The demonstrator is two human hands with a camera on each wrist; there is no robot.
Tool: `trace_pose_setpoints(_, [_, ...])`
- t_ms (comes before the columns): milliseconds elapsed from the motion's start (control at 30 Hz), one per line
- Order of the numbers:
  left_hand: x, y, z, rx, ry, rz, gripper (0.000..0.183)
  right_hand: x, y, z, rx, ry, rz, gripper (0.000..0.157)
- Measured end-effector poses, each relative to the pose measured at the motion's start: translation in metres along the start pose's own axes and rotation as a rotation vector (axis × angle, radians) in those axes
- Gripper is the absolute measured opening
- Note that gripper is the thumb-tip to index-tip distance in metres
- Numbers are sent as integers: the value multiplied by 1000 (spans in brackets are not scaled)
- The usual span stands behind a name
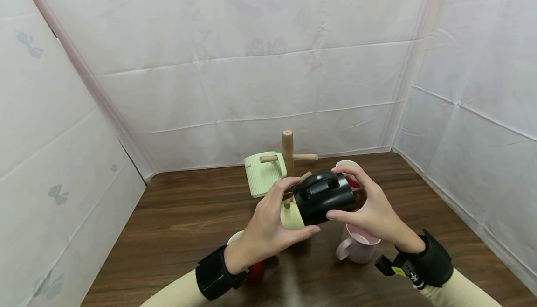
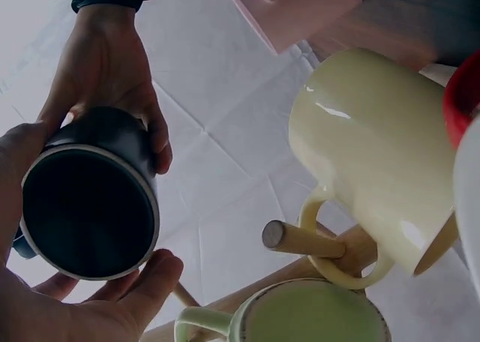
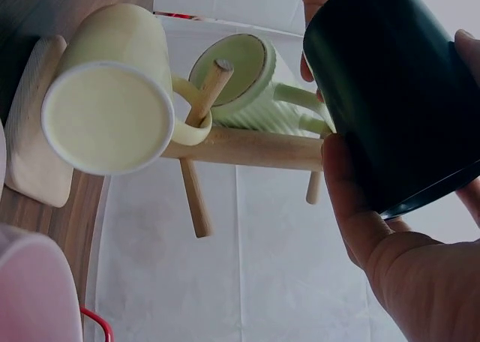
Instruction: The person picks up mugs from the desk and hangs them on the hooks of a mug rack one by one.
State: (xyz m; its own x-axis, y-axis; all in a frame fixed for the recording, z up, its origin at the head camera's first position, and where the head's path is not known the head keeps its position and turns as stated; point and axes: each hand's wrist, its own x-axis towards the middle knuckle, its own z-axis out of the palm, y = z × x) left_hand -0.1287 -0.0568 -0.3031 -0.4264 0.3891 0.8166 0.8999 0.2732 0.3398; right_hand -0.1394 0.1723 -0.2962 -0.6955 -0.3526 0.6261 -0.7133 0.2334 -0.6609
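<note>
Both hands hold a black mug [image 1: 327,204] on its side in front of a wooden mug tree [image 1: 287,146]. The left hand [image 1: 266,225] has its thumb and fingers about the rim; the mouth faces that palm in the left wrist view. At the other end, the right hand [image 1: 373,211] grips the mug's body between thumb and fingers. The mug's handle [image 1: 320,183] points upward in the head view. A ribbed light-green mug [image 1: 261,176] and a pale-yellow mug [image 3: 112,109] hang by their handles on the tree's pegs.
A pink mug [image 1: 356,248] stands on the wooden table [image 1: 197,218] below the right hand. Behind that hand is a partly hidden white-and-red mug [image 1: 351,182]. Something red [image 1: 256,272] shows under the left wrist. White sheeting [image 1: 251,87] encloses the back and sides.
</note>
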Motion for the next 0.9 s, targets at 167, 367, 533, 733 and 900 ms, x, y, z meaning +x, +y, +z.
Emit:
trace_pose_setpoints(167, [-1,-2,2,-36,21,4,74,-1,2,1,-19,2,7,78])
trace_pose_setpoints(367, [-3,-4,3,-86,57,-22,70,-3,5,4,-21,-21,56,78])
trace_pose_setpoints(533, [-5,-5,3,-71,78,-19,68,-4,6,6,28,-66,57,81])
trace_pose_setpoints(733, [-5,-6,3,-89,89,-33,68,-1,8,-7,66,-179,-39,96])
trace_pose_setpoints(900, [-6,-6,4,-109,81,-65,68,0,11,-16,77,-240,-69,94])
